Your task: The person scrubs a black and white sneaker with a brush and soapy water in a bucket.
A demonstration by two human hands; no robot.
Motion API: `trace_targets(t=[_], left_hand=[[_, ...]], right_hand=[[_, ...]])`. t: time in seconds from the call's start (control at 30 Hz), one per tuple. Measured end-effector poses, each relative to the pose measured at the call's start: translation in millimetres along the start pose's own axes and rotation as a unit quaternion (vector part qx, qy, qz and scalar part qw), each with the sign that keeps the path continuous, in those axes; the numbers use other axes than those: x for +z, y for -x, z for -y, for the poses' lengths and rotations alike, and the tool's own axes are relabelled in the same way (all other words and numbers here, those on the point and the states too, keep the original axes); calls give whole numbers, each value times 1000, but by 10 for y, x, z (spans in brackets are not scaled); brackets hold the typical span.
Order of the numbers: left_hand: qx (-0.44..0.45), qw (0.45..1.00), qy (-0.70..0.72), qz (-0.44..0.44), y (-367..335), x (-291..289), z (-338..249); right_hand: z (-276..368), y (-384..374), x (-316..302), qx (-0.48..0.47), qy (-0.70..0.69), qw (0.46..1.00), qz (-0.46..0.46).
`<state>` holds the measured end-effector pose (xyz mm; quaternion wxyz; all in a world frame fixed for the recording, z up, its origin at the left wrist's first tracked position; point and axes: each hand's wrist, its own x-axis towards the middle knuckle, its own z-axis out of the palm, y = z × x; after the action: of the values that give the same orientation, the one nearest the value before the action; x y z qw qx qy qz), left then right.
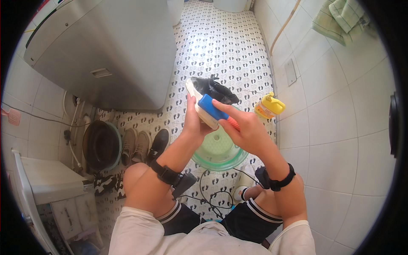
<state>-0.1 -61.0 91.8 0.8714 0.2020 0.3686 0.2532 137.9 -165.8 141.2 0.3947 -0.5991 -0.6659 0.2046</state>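
Observation:
A black shoe (217, 90) with a white sole is tilted on its side above a green plastic basin (219, 163). My left hand (194, 121) grips the shoe from below and behind, its fingers partly hidden. My right hand (250, 131) is closed round the orange-red handle of a blue scrubbing brush (209, 105). The brush head lies against the white sole, and its bristles are hidden. Right of the basin a yellow plastic jug (270, 105) stands on the floor.
At left are a large grey appliance (106, 51), a dark tub (101, 146) and several shoes (142, 144). Black cables (212, 199) lie on the footprint-patterned floor between my legs. A tiled wall (323, 140) runs along the right, with a green towel (340, 21) hanging high up.

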Motion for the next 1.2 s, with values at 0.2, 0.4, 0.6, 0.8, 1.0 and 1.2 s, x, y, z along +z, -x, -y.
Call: trace_targets(t=[0.2, 0.4, 0.6, 0.8, 1.0, 1.2], left_hand=[[40, 999, -29, -7, -29, -43, -40], [30, 997, -70, 3, -1, 15, 51], [21, 997, -67, -30, -108, -105, 26], [24, 989, -136, -51, -206, -122, 238], [34, 988, -130, -71, -199, -168, 200], [135, 977, -163, -30, -307, -203, 392]], right_hand=[[22, 68, -32, 15, -42, 999, 18], [77, 1, 143, 40, 9, 999, -10], [84, 93, 61, 83, -27, 996, 27], [34, -3, 192, 82, 25, 996, -17], [100, 141, 245, 127, 4, 992, 0], [-82, 18, 286, 161, 2, 986, -32]])
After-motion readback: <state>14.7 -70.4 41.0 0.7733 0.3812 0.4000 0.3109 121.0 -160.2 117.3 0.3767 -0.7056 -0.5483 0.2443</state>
